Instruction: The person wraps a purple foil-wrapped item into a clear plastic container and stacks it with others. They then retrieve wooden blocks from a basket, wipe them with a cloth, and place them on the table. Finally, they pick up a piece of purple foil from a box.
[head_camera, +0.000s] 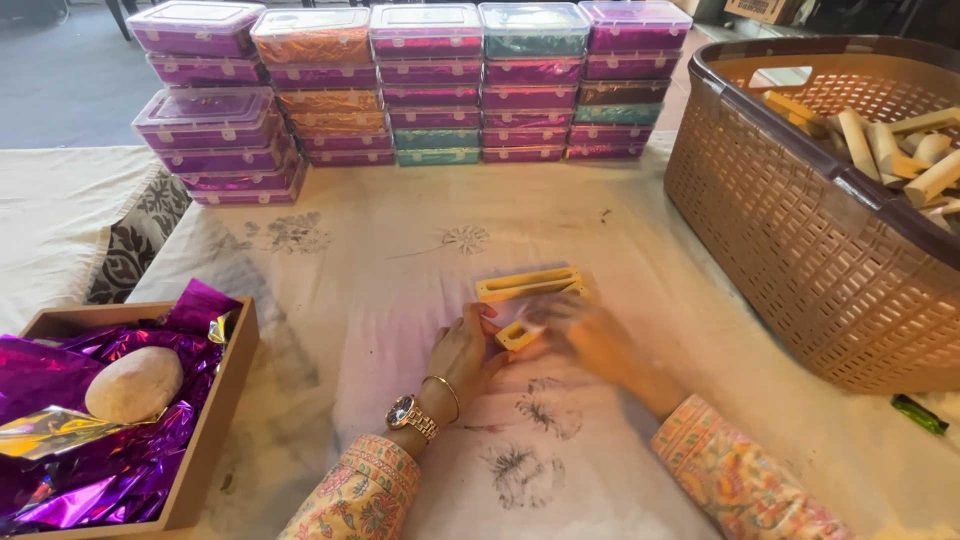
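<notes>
Evidently, label by label:

Piece in hand: a small yellow wooden block (517, 335), on the white printed cloth (400, 260) near the table's middle; pinched between both hands, just in front of the frame
Frame: a yellow wooden frame (530, 284) with a long slot, lying flat on the cloth; just beyond the fingers, whether it touches the block I cannot tell
Left hand: the left hand (465, 355) has its fingers curled together, tips clamped on the block's left end; watch and bangle at the wrist
Right hand: the right hand (590, 335) is blurred by motion; it sits at the block's right end, its finger state I cannot tell
Handling: I judge the wood light, stiff and dry, not slippery; thin frame walls may snap if levered
Where to hold: by the short ends of the block; the frame by its long rails, flat
Nearby: brown basket (800, 230) of wooden pieces at right; stacked clear-lidded boxes (430, 80) behind; wooden tray (215, 400) with purple foil (120, 470) and a round stone (134, 384) at left
</notes>
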